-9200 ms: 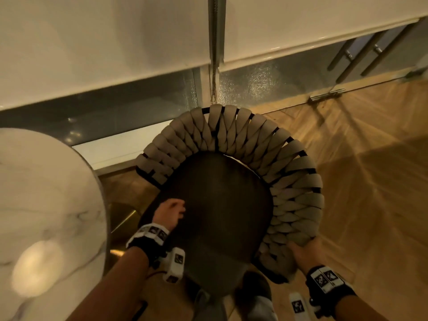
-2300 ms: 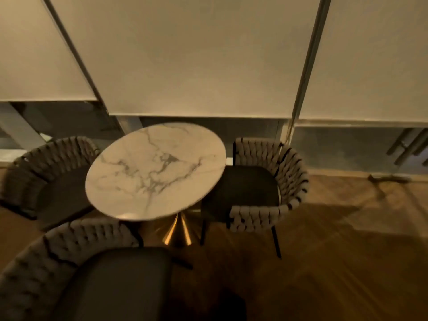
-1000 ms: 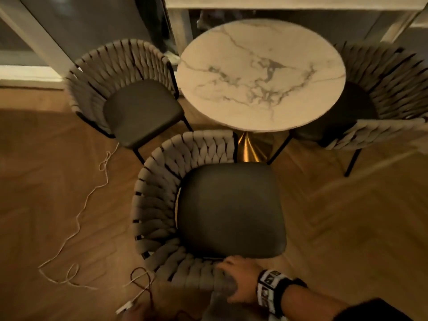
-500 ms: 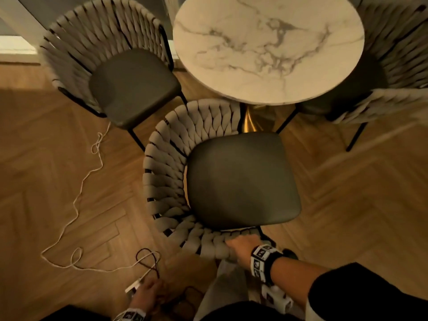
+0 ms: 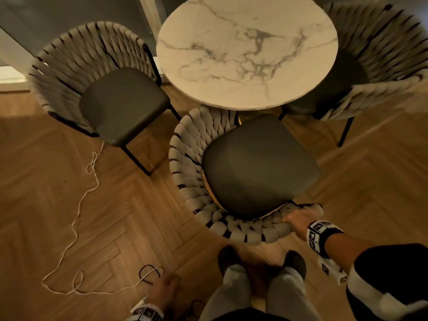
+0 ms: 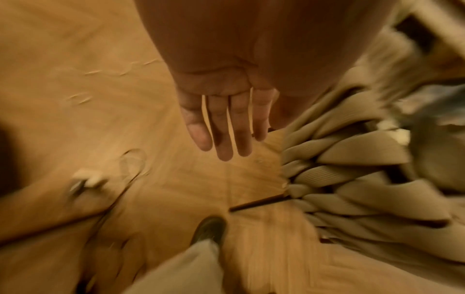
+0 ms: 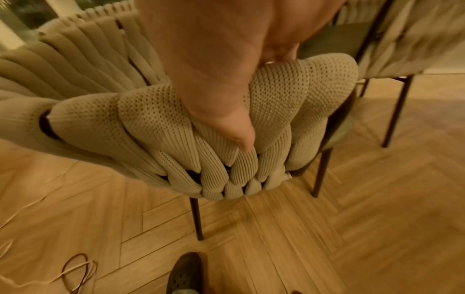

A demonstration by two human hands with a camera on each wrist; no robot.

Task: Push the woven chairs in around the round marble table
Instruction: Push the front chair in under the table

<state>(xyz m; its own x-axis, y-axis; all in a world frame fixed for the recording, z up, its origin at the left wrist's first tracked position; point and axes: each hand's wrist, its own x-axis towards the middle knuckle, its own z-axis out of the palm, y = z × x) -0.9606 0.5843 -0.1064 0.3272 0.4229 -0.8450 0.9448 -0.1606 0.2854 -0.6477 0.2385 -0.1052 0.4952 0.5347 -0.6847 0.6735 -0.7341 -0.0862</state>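
The round marble table [image 5: 245, 49] stands at the top centre. Three woven chairs ring it. The left chair [image 5: 99, 89] and the right chair [image 5: 382, 66] flank it. The near chair [image 5: 243, 172] has one arm end under the table edge, and its seat opens to the right. My right hand [image 5: 298, 219] grips the right end of the near chair's woven back rim [image 7: 176, 123], thumb [image 7: 241, 137] on the outside and fingers over the top. My left hand [image 5: 165, 293] hangs over the floor holding nothing, its fingers [image 6: 226, 129] straight, left of the chair back [image 6: 352, 179].
A white cord [image 5: 76, 218] trails across the herringbone wood floor at left. It ends by a black cable loop [image 5: 150, 273] near my left hand. My shoes [image 5: 228, 258] stand just behind the near chair. Window frames rise behind the table.
My right hand has slid right along the near chair's back rim to its end. The chair has shifted closer to the table. My left hand has moved slightly right, staying low.
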